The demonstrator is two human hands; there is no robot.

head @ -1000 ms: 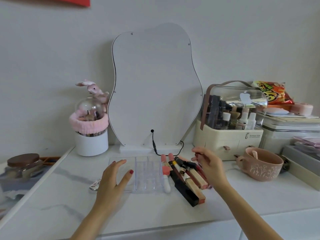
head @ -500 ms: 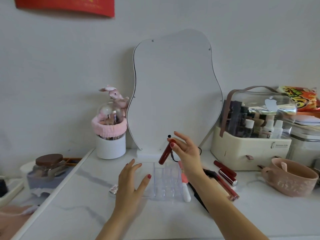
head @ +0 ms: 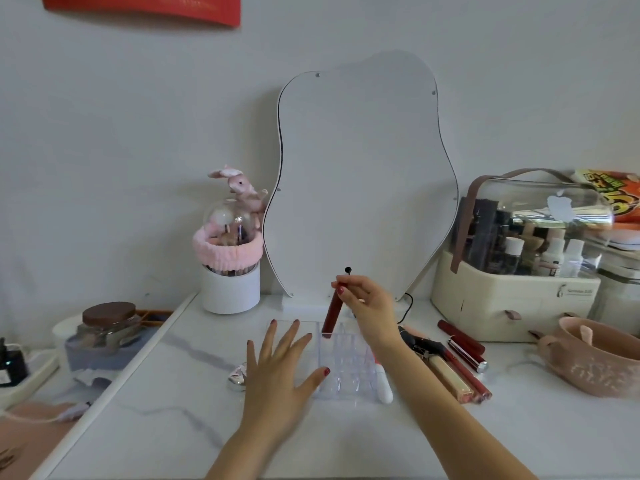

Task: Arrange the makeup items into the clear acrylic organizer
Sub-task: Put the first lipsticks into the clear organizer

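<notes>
A clear acrylic organizer (head: 343,367) with small compartments lies on the white marble counter, in the middle. My left hand (head: 278,374) rests flat with fingers spread on its left part. My right hand (head: 367,303) pinches the top of a dark red lip gloss tube (head: 331,315), held nearly upright with its lower end at a back compartment of the organizer. A white tube (head: 383,386) lies against the organizer's right side. Several more lip tubes (head: 457,362), red, gold and black, lie in a loose pile to the right.
A wavy white mirror (head: 360,174) stands behind the organizer with a black cable. A cream cosmetics case (head: 512,303) and a pink mug (head: 595,358) are on the right. A white brush holder (head: 230,285) and a brown-lidded jar (head: 107,327) are on the left.
My right hand picked a red tube out of the pile, carried it left and lowered it more upright onto the organizer's back row. My left hand stayed on the organizer. The camera tilted up.
</notes>
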